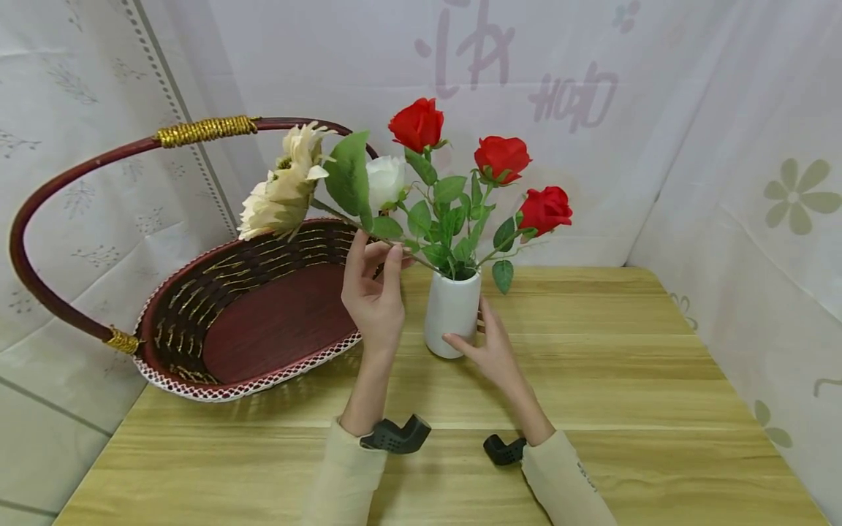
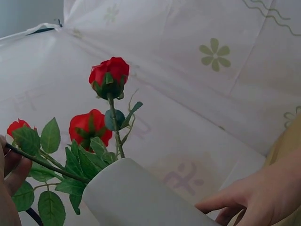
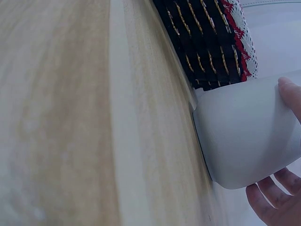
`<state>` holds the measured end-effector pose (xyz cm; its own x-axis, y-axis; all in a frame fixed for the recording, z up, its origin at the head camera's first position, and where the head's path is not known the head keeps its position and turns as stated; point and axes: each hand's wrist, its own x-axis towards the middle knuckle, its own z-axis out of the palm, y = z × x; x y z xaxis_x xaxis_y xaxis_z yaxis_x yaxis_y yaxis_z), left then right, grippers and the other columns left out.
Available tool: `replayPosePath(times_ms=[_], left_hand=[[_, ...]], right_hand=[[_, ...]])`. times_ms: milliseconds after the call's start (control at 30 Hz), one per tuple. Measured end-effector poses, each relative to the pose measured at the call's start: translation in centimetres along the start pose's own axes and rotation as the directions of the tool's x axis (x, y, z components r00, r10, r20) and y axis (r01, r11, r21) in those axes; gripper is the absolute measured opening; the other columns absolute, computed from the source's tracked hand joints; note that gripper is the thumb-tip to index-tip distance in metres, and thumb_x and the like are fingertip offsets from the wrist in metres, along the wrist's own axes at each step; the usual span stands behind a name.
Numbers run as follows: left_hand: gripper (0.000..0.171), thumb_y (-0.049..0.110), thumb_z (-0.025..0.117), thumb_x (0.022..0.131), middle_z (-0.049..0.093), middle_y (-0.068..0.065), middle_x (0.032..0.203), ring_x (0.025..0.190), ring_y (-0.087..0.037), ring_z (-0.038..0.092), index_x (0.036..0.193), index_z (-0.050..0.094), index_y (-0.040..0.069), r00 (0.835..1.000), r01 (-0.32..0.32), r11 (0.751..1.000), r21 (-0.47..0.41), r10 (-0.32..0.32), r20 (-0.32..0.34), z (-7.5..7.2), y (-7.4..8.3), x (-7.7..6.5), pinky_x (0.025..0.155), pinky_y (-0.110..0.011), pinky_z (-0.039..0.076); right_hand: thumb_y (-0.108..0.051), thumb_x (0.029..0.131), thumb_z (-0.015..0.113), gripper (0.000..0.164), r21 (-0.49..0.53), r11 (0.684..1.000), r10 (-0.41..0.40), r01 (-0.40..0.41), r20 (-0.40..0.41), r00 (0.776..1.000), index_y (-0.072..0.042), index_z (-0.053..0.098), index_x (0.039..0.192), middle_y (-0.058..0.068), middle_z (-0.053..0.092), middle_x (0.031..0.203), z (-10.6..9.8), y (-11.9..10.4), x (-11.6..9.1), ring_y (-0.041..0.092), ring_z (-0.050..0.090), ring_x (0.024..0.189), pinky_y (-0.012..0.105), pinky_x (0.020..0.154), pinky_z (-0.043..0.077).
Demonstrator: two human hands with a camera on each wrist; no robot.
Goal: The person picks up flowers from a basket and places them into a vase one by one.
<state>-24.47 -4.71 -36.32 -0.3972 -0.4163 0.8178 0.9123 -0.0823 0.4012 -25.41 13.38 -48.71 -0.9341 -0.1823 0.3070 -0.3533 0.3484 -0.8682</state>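
Note:
A white vase (image 1: 452,314) stands on the table with red roses (image 1: 503,158), a white rose (image 1: 386,182) and green leaves rising from its mouth. My right hand (image 1: 492,351) grips the vase low on its right side, thumb in front and fingers round the back; the right wrist view shows this hand (image 3: 282,200) around the vase (image 3: 244,134). A large cream flower (image 1: 284,191) leans far out to the left. Its stem (image 2: 49,165) runs to the vase's rim, pinched by my left hand (image 1: 376,292) just left of the vase.
On the left of the table (image 1: 592,380) sits a dark red woven basket (image 1: 250,391) with lace trim and a tall arched handle (image 1: 85,164), close behind my left hand. White printed curtains (image 1: 566,44) hang behind the table and at both sides.

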Motion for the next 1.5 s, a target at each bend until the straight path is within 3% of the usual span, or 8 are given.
replayPosePath(times_ms=[100, 267, 367, 500, 700, 933, 1167, 1500], left_hand=[[0.056, -0.003, 0.062, 0.098, 0.064, -0.006, 0.108, 0.093, -0.022, 0.069, 0.145, 0.055, 0.028, 1.0, 0.013, 1.0, 0.0, -0.013, -0.005, 0.0, -0.1, 0.0, 0.075, -0.041, 0.062], [0.05, -0.001, 0.063, 0.099, 0.063, -0.005, 0.106, 0.092, -0.022, 0.07, 0.146, 0.048, -0.001, 0.999, 0.052, 0.999, 0.014, -0.052, -0.01, 0.0, -0.2, 0.2, 0.075, -0.039, 0.062], [0.051, -0.001, 0.063, 0.099, 0.063, -0.003, 0.106, 0.091, -0.02, 0.07, 0.144, 0.043, -0.01, 0.997, 0.073, 0.997, 0.025, -0.073, -0.013, 0.2, -0.2, 0.4, 0.076, -0.039, 0.062], [0.049, -0.005, 0.064, 0.097, 0.064, -0.006, 0.104, 0.089, -0.017, 0.069, 0.141, 0.045, -0.012, 0.996, 0.084, 0.996, 0.035, -0.084, -0.002, 0.5, -0.4, 0.4, 0.074, -0.039, 0.062], [0.047, -0.009, 0.064, 0.095, 0.064, -0.02, 0.101, 0.088, -0.016, 0.068, 0.139, 0.046, -0.014, 0.995, 0.093, 0.994, 0.057, -0.094, 0.021, 0.9, -1.0, -0.1, 0.071, -0.04, 0.062], [0.048, -0.006, 0.065, 0.095, 0.064, -0.008, 0.104, 0.092, -0.016, 0.068, 0.139, 0.045, -0.015, 0.994, 0.112, 0.993, 0.034, -0.113, 0.014, 0.9, -1.0, -0.3, 0.073, -0.04, 0.062], [0.046, -0.009, 0.064, 0.095, 0.063, -0.007, 0.103, 0.092, -0.015, 0.068, 0.137, 0.048, -0.014, 0.988, 0.154, 0.987, 0.05, -0.155, 0.021, 0.8, -1.1, -0.5, 0.075, -0.04, 0.062], [0.045, -0.013, 0.064, 0.092, 0.06, -0.03, 0.097, 0.088, -0.014, 0.068, 0.135, 0.051, -0.014, 0.988, 0.129, 0.985, 0.115, -0.137, 0.065, 0.8, -1.6, -0.5, 0.067, -0.045, 0.062]], right_hand=[[-0.033, 0.088, 0.082, 0.087, -0.002, 1.0, 0.002, -0.002, 0.003, 1.0, -0.022, 0.03, 0.157, 0.007, 0.044, 0.146, 0.0, 0.1, 0.0, 0.027, 0.049, 0.128, 0.051, 0.101, 0.048], [-0.031, 0.088, 0.082, 0.087, -0.005, 1.0, -0.005, 0.005, 0.002, 1.0, -0.021, 0.03, 0.157, 0.009, 0.045, 0.146, 0.0, 0.1, 0.0, 0.029, 0.05, 0.127, 0.052, 0.1, 0.049], [-0.03, 0.088, 0.082, 0.087, -0.002, 1.0, -0.006, 0.006, -0.005, 1.0, -0.02, 0.03, 0.157, 0.011, 0.045, 0.146, 0.1, 0.2, 0.0, 0.031, 0.05, 0.127, 0.053, 0.1, 0.049], [-0.029, 0.087, 0.083, 0.087, 0.008, 1.0, -0.016, 0.016, -0.012, 1.0, -0.019, 0.032, 0.157, 0.013, 0.046, 0.145, 0.1, 0.3, 0.1, 0.035, 0.051, 0.127, 0.056, 0.1, 0.048], [-0.03, 0.087, 0.083, 0.086, 0.001, 1.0, -0.021, 0.021, -0.014, 1.0, -0.019, 0.032, 0.156, 0.011, 0.047, 0.144, 0.0, 0.1, 0.0, 0.033, 0.052, 0.126, 0.052, 0.099, 0.05], [-0.033, 0.087, 0.082, 0.089, -0.01, 1.0, -0.019, 0.019, -0.011, 1.0, -0.019, 0.029, 0.158, 0.011, 0.045, 0.146, 0.0, 0.2, 0.0, 0.031, 0.051, 0.127, 0.052, 0.099, 0.05], [-0.029, 0.086, 0.084, 0.091, -0.001, 1.0, 0.007, -0.007, -0.01, 1.0, -0.019, 0.028, 0.158, 0.012, 0.045, 0.146, 0.0, 0.1, -0.1, 0.032, 0.051, 0.127, 0.052, 0.101, 0.049], [-0.024, 0.086, 0.084, 0.092, 0.009, 1.0, -0.012, 0.012, -0.016, 1.0, -0.015, 0.029, 0.158, 0.018, 0.044, 0.147, 0.1, 0.0, 0.0, 0.039, 0.05, 0.127, 0.057, 0.1, 0.048]])
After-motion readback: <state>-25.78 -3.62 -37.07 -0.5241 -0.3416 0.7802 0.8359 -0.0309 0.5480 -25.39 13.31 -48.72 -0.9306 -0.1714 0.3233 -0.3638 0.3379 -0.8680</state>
